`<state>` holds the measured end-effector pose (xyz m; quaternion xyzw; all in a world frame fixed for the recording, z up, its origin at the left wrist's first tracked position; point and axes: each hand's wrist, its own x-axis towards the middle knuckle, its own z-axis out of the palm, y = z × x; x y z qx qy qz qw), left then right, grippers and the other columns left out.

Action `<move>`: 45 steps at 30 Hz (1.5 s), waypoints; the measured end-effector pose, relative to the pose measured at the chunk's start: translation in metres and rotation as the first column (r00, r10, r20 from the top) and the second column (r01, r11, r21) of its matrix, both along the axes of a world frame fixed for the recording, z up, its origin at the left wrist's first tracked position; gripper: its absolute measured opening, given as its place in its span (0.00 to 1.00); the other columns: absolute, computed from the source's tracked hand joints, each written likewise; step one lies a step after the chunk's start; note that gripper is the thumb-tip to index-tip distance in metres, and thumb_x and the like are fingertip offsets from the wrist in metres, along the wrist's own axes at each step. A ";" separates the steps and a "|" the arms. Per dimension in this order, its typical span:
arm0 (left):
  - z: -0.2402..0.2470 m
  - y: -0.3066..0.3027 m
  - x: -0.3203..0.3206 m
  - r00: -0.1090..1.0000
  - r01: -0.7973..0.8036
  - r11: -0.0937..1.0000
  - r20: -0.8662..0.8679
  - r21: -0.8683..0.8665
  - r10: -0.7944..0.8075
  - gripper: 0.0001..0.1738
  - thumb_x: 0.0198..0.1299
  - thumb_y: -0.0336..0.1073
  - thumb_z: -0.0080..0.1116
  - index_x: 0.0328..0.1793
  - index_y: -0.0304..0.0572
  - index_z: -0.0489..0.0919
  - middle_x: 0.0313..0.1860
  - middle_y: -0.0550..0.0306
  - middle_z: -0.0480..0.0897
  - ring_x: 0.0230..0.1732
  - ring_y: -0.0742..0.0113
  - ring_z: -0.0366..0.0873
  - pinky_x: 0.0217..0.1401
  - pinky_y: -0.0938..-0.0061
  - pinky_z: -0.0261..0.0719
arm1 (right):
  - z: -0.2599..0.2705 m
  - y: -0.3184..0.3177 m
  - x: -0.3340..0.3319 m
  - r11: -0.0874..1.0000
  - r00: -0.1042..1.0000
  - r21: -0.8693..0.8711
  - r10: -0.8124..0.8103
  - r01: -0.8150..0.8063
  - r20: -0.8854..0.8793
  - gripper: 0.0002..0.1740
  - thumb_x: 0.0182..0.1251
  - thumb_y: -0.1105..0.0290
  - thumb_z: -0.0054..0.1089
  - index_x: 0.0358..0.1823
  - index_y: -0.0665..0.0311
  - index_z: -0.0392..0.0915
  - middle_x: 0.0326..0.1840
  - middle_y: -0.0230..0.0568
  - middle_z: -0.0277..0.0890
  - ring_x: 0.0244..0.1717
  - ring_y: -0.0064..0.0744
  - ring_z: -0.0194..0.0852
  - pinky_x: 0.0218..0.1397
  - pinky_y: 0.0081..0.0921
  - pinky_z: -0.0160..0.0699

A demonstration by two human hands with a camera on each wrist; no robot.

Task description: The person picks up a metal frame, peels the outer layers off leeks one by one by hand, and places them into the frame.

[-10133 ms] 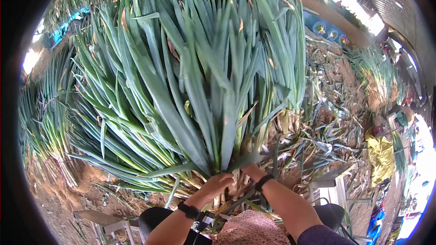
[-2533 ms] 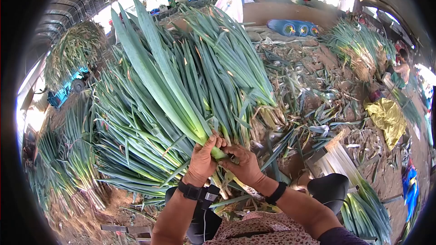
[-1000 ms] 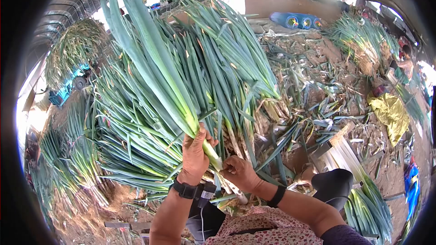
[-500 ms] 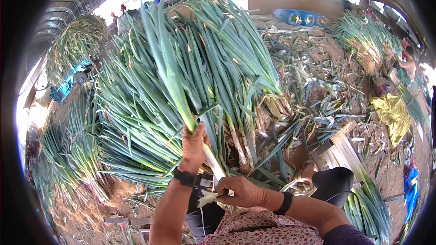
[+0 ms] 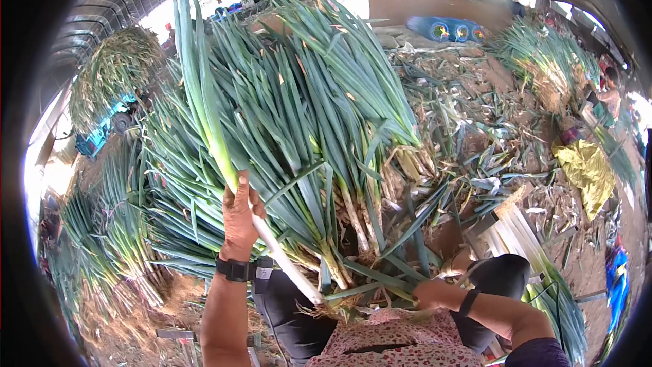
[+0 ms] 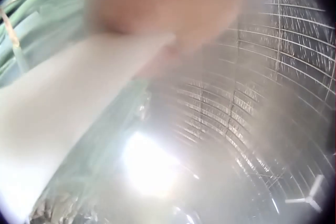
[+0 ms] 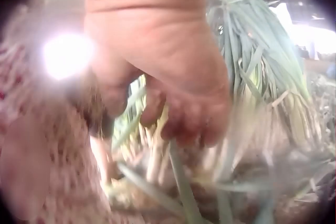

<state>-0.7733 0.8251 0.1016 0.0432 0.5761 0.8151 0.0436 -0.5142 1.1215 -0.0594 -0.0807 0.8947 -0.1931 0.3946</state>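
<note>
Your left hand [image 5: 239, 217] grips 1 long spring onion stalk [image 5: 221, 149], fingers curled round it where the green gives way to white. Leaves rise above your grip; the white shank [image 5: 288, 261] slants down to the right, its roots [image 5: 319, 310] by your floral clothing [image 5: 387, 336]. Your right hand [image 5: 438, 293] is well apart from the stalk, low across your lap, beside loose green leaves [image 5: 380, 277]. Its fingers bend downward in the right wrist view, but you cannot tell there whether they pinch anything.

That gap between your 2 hands is what has just changed: 0.5 s ago your right hand pinched a pale strip near the shank's lower end, and it has since swung away, while your left hand has carried the stalk further left. You can't make out the strip now. The shank looks smooth and white down to the roots, so stripping this stalk seems well along, perhaps finished.

Next to your right knee [image 5: 502, 275] lies a stack of pale-shanked stalks [image 5: 513, 224]. Beyond your lap leans the big pile of spring onions [image 5: 292, 102], with leaf scraps [image 5: 468, 143] over the ground to its right. Farther off are a yellow sheet [image 5: 585, 170] and blue rolls [image 5: 438, 29].
</note>
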 end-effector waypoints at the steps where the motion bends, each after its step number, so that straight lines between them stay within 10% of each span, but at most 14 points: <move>1: 0.007 0.003 0.004 1.000 0.007 1.000 -0.003 0.003 -0.007 0.20 0.61 0.51 0.57 0.52 0.49 0.71 0.20 0.67 0.66 0.16 0.77 0.63 0.17 0.80 0.64 | 0.020 -0.007 -0.012 0.989 0.990 -0.088 -0.127 0.121 -0.057 0.20 0.61 0.55 0.56 0.48 0.60 0.75 0.38 0.47 0.78 0.39 0.39 0.77 0.43 0.41 0.73; 6: 0.017 0.042 0.028 0.999 0.034 0.990 0.010 0.138 -0.036 0.23 0.61 0.52 0.56 0.55 0.51 0.68 0.23 0.66 0.66 0.21 0.75 0.63 0.22 0.79 0.64 | 0.068 -0.088 -0.074 0.580 0.704 -0.801 -0.632 0.151 -0.325 0.33 0.58 0.56 0.65 0.60 0.64 0.64 0.55 0.43 0.72 0.50 0.37 0.75 0.52 0.35 0.73; 9: 0.025 0.059 0.044 0.997 0.068 0.973 -0.052 0.219 -0.058 0.25 0.62 0.57 0.52 0.59 0.54 0.67 0.25 0.65 0.67 0.21 0.73 0.64 0.24 0.76 0.65 | 0.051 -0.125 -0.085 0.141 0.757 -0.974 -0.652 0.174 0.041 0.24 0.61 0.68 0.63 0.55 0.64 0.66 0.46 0.37 0.74 0.46 0.27 0.73 0.49 0.26 0.73; 13: -0.003 0.047 0.050 0.925 0.355 0.853 -0.011 0.382 -0.380 0.26 0.61 0.59 0.51 0.58 0.55 0.67 0.23 0.65 0.67 0.20 0.73 0.64 0.24 0.76 0.64 | 0.074 -0.124 -0.088 0.010 0.752 -0.951 -0.614 0.310 0.239 0.17 0.62 0.74 0.60 0.51 0.65 0.68 0.40 0.33 0.73 0.42 0.18 0.70 0.47 0.18 0.71; 23: -0.019 0.057 0.050 0.986 0.148 0.921 0.019 0.361 -0.166 0.18 0.62 0.45 0.56 0.55 0.55 0.68 0.23 0.65 0.67 0.21 0.74 0.63 0.27 0.77 0.65 | 0.104 -0.113 -0.102 0.519 0.485 -0.854 -0.757 0.039 -0.438 0.12 0.53 0.74 0.67 0.39 0.66 0.78 0.41 0.43 0.76 0.36 0.30 0.79 0.36 0.24 0.79; 29: -0.028 0.068 0.059 0.999 0.034 0.958 -0.047 0.286 -0.022 0.22 0.62 0.41 0.58 0.61 0.57 0.66 0.26 0.66 0.67 0.27 0.75 0.65 0.30 0.76 0.68 | 0.113 -0.117 -0.113 0.788 0.415 -0.592 -0.602 0.169 -0.683 0.09 0.51 0.68 0.65 0.33 0.63 0.79 0.28 0.40 0.77 0.27 0.40 0.79 0.30 0.30 0.78; 45: -0.031 0.072 0.081 0.996 0.001 0.969 -0.082 0.246 0.020 0.25 0.61 0.43 0.58 0.63 0.56 0.65 0.27 0.67 0.68 0.28 0.76 0.65 0.31 0.78 0.67 | 0.081 -0.109 -0.121 0.749 0.411 -0.566 -0.663 0.346 -0.626 0.08 0.49 0.65 0.59 0.26 0.61 0.79 0.26 0.45 0.77 0.28 0.48 0.77 0.33 0.37 0.77</move>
